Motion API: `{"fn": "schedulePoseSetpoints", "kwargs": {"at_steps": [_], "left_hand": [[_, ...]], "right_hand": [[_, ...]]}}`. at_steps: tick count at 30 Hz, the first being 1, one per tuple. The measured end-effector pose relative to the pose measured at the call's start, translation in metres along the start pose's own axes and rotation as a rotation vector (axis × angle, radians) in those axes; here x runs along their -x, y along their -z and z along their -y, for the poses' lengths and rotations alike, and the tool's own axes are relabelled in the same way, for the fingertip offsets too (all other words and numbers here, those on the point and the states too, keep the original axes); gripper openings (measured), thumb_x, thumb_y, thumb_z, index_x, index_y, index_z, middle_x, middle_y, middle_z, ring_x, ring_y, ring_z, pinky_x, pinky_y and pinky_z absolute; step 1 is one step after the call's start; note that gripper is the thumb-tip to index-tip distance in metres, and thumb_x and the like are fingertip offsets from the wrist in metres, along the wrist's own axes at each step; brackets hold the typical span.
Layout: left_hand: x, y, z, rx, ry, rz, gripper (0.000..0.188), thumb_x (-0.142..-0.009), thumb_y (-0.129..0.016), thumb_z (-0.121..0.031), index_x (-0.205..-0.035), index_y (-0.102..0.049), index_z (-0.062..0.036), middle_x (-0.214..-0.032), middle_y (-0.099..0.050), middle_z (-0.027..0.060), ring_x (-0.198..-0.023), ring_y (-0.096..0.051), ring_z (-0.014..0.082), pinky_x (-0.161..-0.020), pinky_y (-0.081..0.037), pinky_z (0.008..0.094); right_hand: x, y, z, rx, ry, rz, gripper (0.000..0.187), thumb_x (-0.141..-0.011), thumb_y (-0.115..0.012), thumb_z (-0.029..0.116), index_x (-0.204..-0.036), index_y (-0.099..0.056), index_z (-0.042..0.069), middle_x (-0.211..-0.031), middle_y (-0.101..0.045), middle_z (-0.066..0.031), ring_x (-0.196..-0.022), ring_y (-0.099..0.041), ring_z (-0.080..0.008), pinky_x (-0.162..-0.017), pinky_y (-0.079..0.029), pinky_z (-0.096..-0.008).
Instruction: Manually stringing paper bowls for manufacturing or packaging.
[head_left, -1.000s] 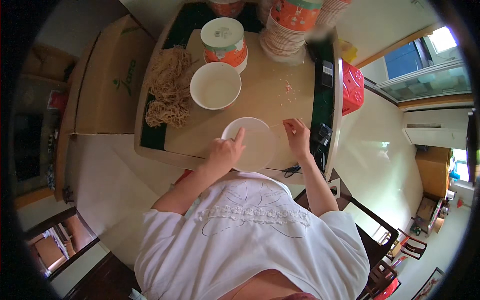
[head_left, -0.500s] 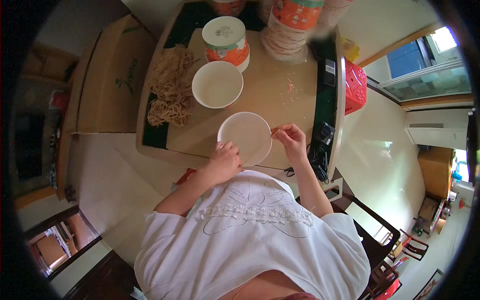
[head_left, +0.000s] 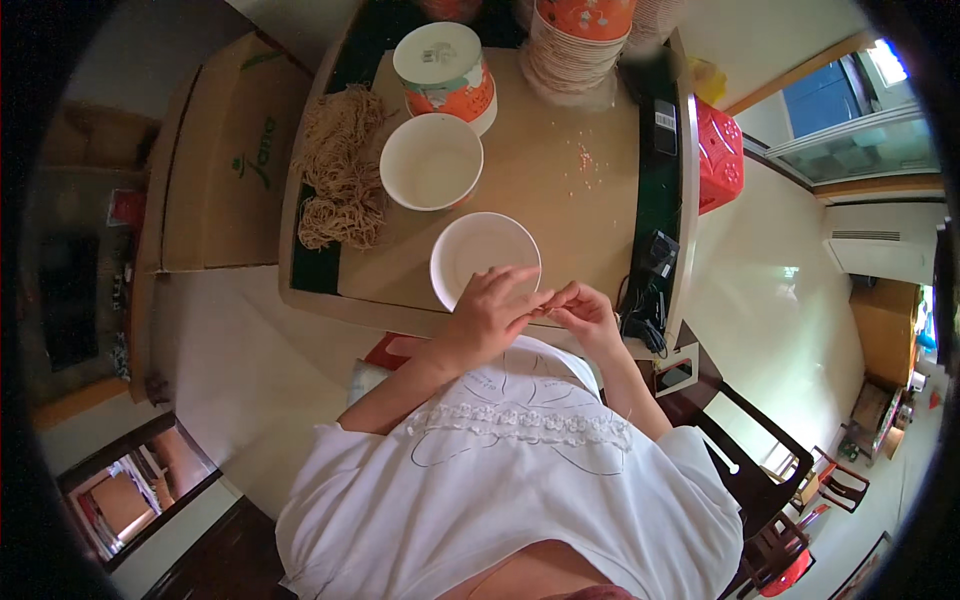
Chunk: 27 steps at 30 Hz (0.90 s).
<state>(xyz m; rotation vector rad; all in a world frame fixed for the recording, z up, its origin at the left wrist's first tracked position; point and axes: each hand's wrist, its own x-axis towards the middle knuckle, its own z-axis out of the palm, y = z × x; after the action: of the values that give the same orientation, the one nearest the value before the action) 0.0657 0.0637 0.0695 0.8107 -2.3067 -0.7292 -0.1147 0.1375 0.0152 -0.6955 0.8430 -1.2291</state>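
Note:
A white paper bowl point(head_left: 478, 248) stands at the table's near edge, its open mouth up. My left hand point(head_left: 490, 315) reaches over its near right rim, the outer fingers stretched and the thumb and index finger brought together. There they meet the fingertips of my right hand point(head_left: 588, 318), which is closed in a pinch just right of the bowl. Between the fingertips shows a bit of thin brown string point(head_left: 541, 310), mostly hidden by the fingers. Behind this bowl stands a second white bowl point(head_left: 432, 162). A heap of loose brown strings point(head_left: 342, 165) lies to its left.
Upside-down orange and green bowls point(head_left: 440, 70) stand farther back, beside a tall bowl stack point(head_left: 575, 60). Small pink bits point(head_left: 585, 165) lie scattered at right. A black adapter with cables point(head_left: 650, 310) sits on the right edge. A red stool point(head_left: 718, 155) and a cardboard box point(head_left: 235, 150) flank the table.
My left hand has moved from the bowl's left rim across to the right. My right hand has come down nearer to me, and the fingertips now meet. The string was stretched across the bowl before.

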Motion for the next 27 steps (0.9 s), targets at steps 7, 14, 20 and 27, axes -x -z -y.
{"fn": "schedulePoseSetpoints", "kwargs": {"at_steps": [7,14,20,27], "left_hand": [[0.004,-0.013,0.004,0.131,0.043,0.078,0.020,-0.069,-0.071,-0.008,-0.089,-0.065,-0.0086,-0.083,-0.062,0.0034,-0.082,-0.058,0.0222,-0.077,-0.043,0.0369],[0.001,-0.016,0.005,0.166,0.034,0.073,0.009,-0.073,-0.068,-0.008,-0.078,-0.061,-0.0062,-0.076,-0.059,0.0052,-0.075,-0.056,0.0244,-0.071,-0.044,0.0367],[-0.002,-0.023,0.010,0.093,0.110,0.079,0.010,-0.081,-0.058,-0.008,-0.074,-0.054,-0.0032,-0.072,-0.055,0.0103,-0.071,-0.054,0.0304,-0.066,-0.042,0.0408],[-0.010,-0.052,0.026,0.314,0.386,0.075,0.019,-0.088,-0.051,-0.011,-0.072,-0.050,-0.0005,-0.069,-0.052,0.0151,-0.070,-0.053,0.0337,-0.062,-0.042,0.0424]], "right_hand": [[0.005,0.001,0.005,0.151,0.044,-0.015,0.006,-0.086,-0.055,-0.006,-0.091,-0.056,-0.004,-0.094,-0.062,-0.0109,-0.092,-0.060,-0.0165,-0.086,-0.048,-0.0293],[-0.001,-0.001,0.009,0.038,-0.069,-0.081,0.010,-0.091,-0.054,0.006,-0.098,-0.053,0.000,-0.086,-0.059,-0.0067,-0.087,-0.058,-0.0135,-0.080,-0.047,-0.0267],[-0.010,-0.010,0.014,0.030,-0.292,-0.083,0.015,-0.090,-0.057,0.010,-0.102,-0.053,0.001,-0.083,-0.058,0.0000,-0.077,-0.055,-0.0064,-0.067,-0.044,-0.0191],[-0.026,0.008,-0.015,0.376,-0.002,-0.301,0.007,-0.087,-0.061,0.007,-0.086,-0.060,0.000,-0.065,-0.051,0.0054,-0.059,-0.042,-0.0012,-0.051,-0.033,-0.0176]]}}
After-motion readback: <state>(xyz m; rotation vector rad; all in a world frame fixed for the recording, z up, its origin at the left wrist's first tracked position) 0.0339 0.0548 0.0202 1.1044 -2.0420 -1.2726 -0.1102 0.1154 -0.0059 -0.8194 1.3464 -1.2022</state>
